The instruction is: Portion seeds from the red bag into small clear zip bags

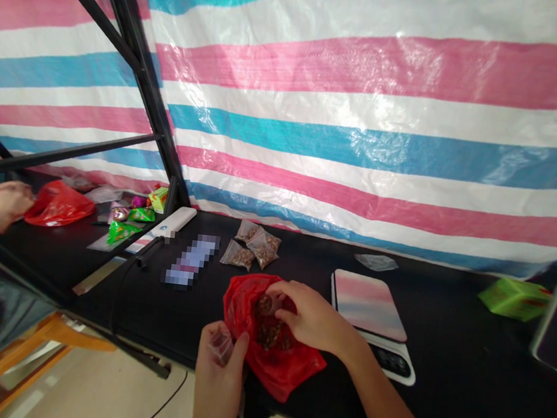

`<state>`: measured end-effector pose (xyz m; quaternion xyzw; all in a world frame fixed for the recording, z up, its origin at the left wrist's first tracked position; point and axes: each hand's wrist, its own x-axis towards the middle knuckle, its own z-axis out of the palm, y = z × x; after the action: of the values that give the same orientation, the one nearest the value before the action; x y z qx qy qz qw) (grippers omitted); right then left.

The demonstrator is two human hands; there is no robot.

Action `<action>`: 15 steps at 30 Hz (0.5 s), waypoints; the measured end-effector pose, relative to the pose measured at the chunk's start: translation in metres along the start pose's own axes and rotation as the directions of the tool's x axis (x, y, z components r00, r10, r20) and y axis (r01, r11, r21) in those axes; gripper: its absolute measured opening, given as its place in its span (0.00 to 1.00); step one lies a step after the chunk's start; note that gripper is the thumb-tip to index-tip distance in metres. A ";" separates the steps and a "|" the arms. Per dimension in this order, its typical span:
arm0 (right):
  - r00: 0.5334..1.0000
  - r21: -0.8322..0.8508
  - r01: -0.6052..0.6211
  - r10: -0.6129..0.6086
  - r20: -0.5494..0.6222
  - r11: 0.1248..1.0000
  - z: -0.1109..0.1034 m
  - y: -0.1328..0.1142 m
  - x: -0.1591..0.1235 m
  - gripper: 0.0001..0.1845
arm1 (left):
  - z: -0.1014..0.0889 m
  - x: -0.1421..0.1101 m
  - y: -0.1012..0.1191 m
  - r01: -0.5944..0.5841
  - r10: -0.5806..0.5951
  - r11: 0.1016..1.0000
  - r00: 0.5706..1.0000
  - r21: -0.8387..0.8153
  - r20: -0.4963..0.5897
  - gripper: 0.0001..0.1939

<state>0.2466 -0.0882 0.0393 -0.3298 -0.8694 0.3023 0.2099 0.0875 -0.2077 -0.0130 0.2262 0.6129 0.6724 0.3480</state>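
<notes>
A: Location of the thin red plastic bag [284, 374]?

B: Slumped at the near edge of the black tabletop [450, 383], right of the middle.

A: State of the hands?

B: Apart, though only just, with the red bag between them. Left hand [217, 382]: clamped on a small clear plastic bag [221, 345], pinched upright against the red bag's side. Right hand [311, 317]: curled and closed over the red bag's gathered mouth, just above brown lumps [269, 334], possibly nuts.

A: Handling?

B: Judged very light and limp, the film soft, slippery and probably quick to tear. Lumps likely hard, loose and shifting, with most of the weight low in the bag. Safest hold: the gathered mouth, not the thin wall.

A: Nearby?

B: Toward the far edge, three small clear bags [257, 245] of similar brown lumps, touching. Farther left, past a black metal frame [138, 65], another person's hand [7, 203] just beside a second red bag [60, 204].
</notes>
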 end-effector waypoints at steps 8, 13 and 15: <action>0.997 0.160 0.023 -0.012 -0.071 0.987 -0.011 0.001 0.000 0.18 | -0.019 -0.005 0.033 -0.128 0.174 0.960 0.970 0.249 -0.173 0.26; 0.981 0.331 0.135 -0.078 -0.180 0.934 -0.021 -0.013 -0.002 0.19 | 0.005 0.014 0.064 -0.261 0.201 0.894 0.960 0.364 0.193 0.16; 0.977 0.380 0.181 -0.122 -0.174 0.907 -0.022 -0.019 -0.003 0.18 | 0.016 0.019 0.068 -0.244 0.132 0.902 0.941 0.355 0.310 0.13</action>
<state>0.2532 -0.0929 0.0675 -0.2334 -0.7962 0.4283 0.3579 0.0740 -0.1833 0.0538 0.4417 0.6537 0.5296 0.3117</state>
